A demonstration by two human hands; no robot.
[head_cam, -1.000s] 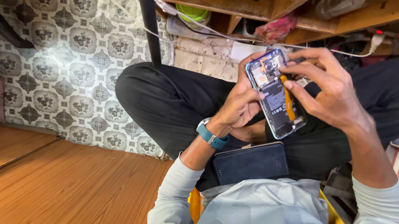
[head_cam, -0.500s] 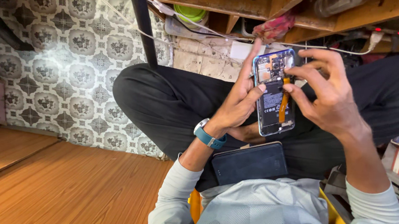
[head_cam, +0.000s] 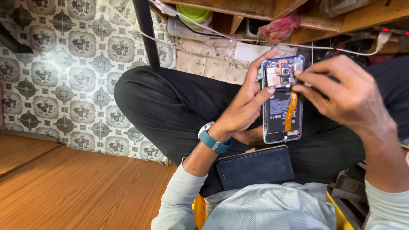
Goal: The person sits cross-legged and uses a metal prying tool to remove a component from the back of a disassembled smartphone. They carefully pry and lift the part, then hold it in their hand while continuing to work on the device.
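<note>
One opened phone [head_cam: 282, 100], back cover removed, is held upright above the lap; one orange flex strip [head_cam: 290, 111] runs down its interior. Left hand [head_cam: 244, 106] grips its left edge. Right hand [head_cam: 347, 94] pinches at the upper right corner. One dark panel [head_cam: 255, 167] lies on the lap, one blue watch [head_cam: 212, 138] on the left wrist

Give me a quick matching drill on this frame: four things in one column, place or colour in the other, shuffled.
Things:
1. opened phone
2. wristwatch
3. dark flat panel
4. flex cable

Place or colour:
A. orange strip inside the phone
B. lying on the lap
C. teal band on the left wrist
D. held up between left hand and right hand

Pairs: 1-D, 2-C, 3-B, 4-A
</note>
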